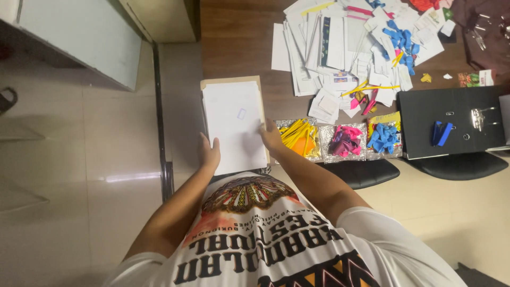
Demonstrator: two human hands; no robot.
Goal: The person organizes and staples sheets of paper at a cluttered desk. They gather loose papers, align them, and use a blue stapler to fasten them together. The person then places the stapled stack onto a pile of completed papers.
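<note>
Left hand [209,153] grips the near-left edge of the white paper sheet stack [235,125], thumb on top; the fingers go under the stack and are hidden, so cannot tell whether they are spread. The stack lies on a tan cardboard folder [258,85], whose rim shows along the stack's top and right side. Both rest at the left end of the dark brown wooden counter [239,37], the near edge hanging out toward the person's body.

Right hand [272,137] sits at the stack's right edge, fingers pressed together against the side of the sheets, thumb not clearly visible.

Judgement: squaring the sheets goes best with both hands pushing evenly toward the stack's middle, keeping the folder flat beneath so the sheets do not slide off the overhanging edge. A firm thumb on top should stop the upper sheets fanning.

Just right of the stack: a foil tray of yellow balloons [298,139], then a foil tray of pink and purple balloons [345,142], then a foil tray of blue balloons [383,139]. Beyond these from the stack, a loose heap of white papers and envelopes [340,48]. Far right of the stack, an open black ring binder [451,122]. The right elbow should stay in, since the yellow tray nearly touches that hand.
</note>
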